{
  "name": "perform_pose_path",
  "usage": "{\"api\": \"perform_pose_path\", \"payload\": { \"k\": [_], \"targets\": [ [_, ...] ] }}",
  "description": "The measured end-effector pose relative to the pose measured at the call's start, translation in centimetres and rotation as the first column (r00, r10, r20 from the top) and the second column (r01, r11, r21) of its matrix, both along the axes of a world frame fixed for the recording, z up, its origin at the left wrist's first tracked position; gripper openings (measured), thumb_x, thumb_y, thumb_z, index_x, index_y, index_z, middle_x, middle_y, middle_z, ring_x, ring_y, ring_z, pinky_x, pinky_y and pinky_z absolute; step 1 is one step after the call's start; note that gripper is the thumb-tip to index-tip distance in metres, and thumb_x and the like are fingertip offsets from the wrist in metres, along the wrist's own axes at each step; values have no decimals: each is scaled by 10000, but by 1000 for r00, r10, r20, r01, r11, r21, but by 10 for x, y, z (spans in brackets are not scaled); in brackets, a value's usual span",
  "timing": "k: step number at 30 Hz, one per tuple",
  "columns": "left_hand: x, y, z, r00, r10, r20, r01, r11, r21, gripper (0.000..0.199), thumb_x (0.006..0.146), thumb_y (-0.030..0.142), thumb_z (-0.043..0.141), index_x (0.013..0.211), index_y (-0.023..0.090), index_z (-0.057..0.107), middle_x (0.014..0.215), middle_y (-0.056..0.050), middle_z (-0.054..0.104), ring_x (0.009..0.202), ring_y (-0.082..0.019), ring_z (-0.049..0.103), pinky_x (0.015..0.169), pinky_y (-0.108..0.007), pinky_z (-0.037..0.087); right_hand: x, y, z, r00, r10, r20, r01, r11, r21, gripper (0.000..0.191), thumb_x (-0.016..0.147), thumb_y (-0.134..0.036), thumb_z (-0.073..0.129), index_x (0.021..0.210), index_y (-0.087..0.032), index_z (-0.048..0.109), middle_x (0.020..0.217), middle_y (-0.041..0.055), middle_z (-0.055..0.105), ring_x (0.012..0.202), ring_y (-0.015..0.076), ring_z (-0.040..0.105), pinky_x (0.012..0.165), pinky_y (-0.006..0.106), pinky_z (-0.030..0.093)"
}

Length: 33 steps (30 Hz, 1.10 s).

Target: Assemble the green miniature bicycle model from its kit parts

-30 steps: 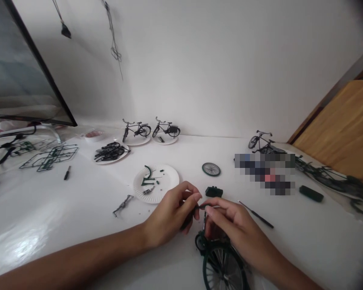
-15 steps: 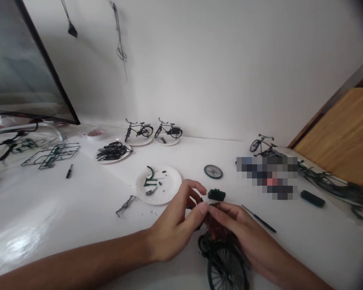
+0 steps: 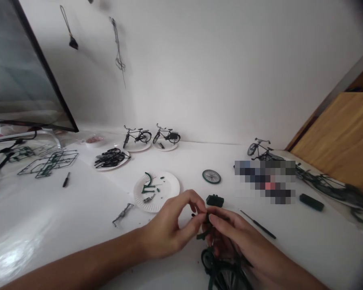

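A partly built dark green model bicycle (image 3: 210,257) is tilted below my hands, its spoked wheel (image 3: 230,278) cut off by the bottom edge. My right hand (image 3: 234,225) is wrapped round its frame, thumb and forefinger pinching near the upper end. The thumb and forefinger of my left hand (image 3: 181,223) are closed at that same end; whatever small piece sits between them is hidden. Just beyond my fingertips lies a dark green box-shaped part (image 3: 215,200). A loose spoked wheel (image 3: 211,176) rests farther back.
Left of my hands are a paper plate (image 3: 142,201) with small green parts, a grey part (image 3: 122,214), a small screwdriver (image 3: 66,180) and green sprues (image 3: 48,163). Finished model bicycles (image 3: 137,136) stand behind. A thin screwdriver (image 3: 260,226) and a green block (image 3: 311,202) lie right.
The camera view has tilted up slightly. My hands have shifted a little and the bicycle has turned and dropped lower in view, still held in my right hand.
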<state>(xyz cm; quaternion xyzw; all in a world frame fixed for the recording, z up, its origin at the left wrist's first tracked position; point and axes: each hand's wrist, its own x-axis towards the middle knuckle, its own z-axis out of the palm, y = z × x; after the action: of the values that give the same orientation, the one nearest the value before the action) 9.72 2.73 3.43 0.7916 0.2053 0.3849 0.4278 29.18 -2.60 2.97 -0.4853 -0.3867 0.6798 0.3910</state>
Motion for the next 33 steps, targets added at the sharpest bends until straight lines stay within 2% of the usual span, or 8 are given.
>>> {"api": "perform_pose_path", "payload": {
  "k": [3, 6, 10, 16, 22, 26, 29, 33],
  "targets": [
    [-5, 17, -1, 990, 124, -74, -122, 992, 41, 140, 1002, 252, 429, 1017, 185, 551, 953, -63, 619, 909, -176, 572, 844, -312, 460, 1, 2, -5, 997, -10, -76, 11, 1000, 10, 284, 890, -397, 667, 1085, -191, 647, 845, 32, 696, 683, 113, 651, 678, 245, 519],
    [-10, 37, -4, 948, 247, -200, -206, 956, 209, 138, 990, 207, 421, 1049, 195, 546, 1009, -62, 624, 959, -184, 571, 877, -325, 454, 2, 3, -7, 991, 17, -136, -11, 999, 39, 241, 904, -335, 657, 1074, -166, 644, 889, 45, 694, 784, 136, 669, 785, 296, 538],
    [1, 61, -3, 888, 274, -368, -93, 893, 440, 208, 968, 155, 406, 1100, 194, 563, 1132, -88, 619, 1079, -213, 554, 959, -373, 445, 4, 4, -7, 982, 83, -171, -67, 993, 99, 218, 931, -290, 617, 1084, -136, 634, 978, 82, 698, 873, 146, 677, 819, 294, 532],
    [68, 106, 2, 822, 140, -552, 161, 873, 461, 486, 857, 192, 611, 1332, 180, 507, 1423, -126, 505, 1310, -285, 461, 1110, -432, 363, 9, 4, -1, 975, 106, -195, -88, 991, 100, 215, 870, -259, 669, 1034, -133, 614, 978, 84, 699, 908, 176, 695, 830, 309, 526],
    [107, 122, -2, 767, 133, -627, 177, 896, 407, 310, 904, 263, 616, 1194, 153, 604, 1214, -107, 632, 1124, -253, 595, 993, -464, 467, 14, -1, 4, 992, 65, -109, -54, 993, 104, 238, 833, -305, 705, 985, -154, 600, 878, 29, 669, 804, 147, 686, 765, 286, 530],
    [91, 116, 5, 802, 201, -562, 12, 936, 351, 266, 944, 342, 584, 1095, 127, 624, 1073, -89, 658, 989, -215, 637, 897, -434, 519, 13, -2, 3, 995, 77, -69, -65, 985, 162, 244, 841, -362, 709, 906, -148, 612, 831, 18, 649, 755, 134, 670, 758, 281, 526],
    [60, 105, 23, 853, 239, -464, -139, 961, 239, 275, 976, 359, 485, 957, 125, 628, 948, -126, 686, 874, -204, 663, 779, -354, 545, 14, 0, 2, 998, 54, -45, -45, 981, 189, 260, 851, -379, 701, 944, -146, 631, 834, 10, 638, 739, 123, 663, 742, 272, 522],
    [13, 75, 45, 911, 131, -391, -149, 989, -15, 373, 993, 465, 397, 950, 132, 558, 858, -119, 707, 675, -179, 705, 566, -268, 549, 18, 6, -1, 1000, -8, -21, 13, 972, 234, 347, 856, -389, 700, 1120, -172, 642, 878, 9, 650, 772, 123, 675, 749, 255, 509]
  ]
}}
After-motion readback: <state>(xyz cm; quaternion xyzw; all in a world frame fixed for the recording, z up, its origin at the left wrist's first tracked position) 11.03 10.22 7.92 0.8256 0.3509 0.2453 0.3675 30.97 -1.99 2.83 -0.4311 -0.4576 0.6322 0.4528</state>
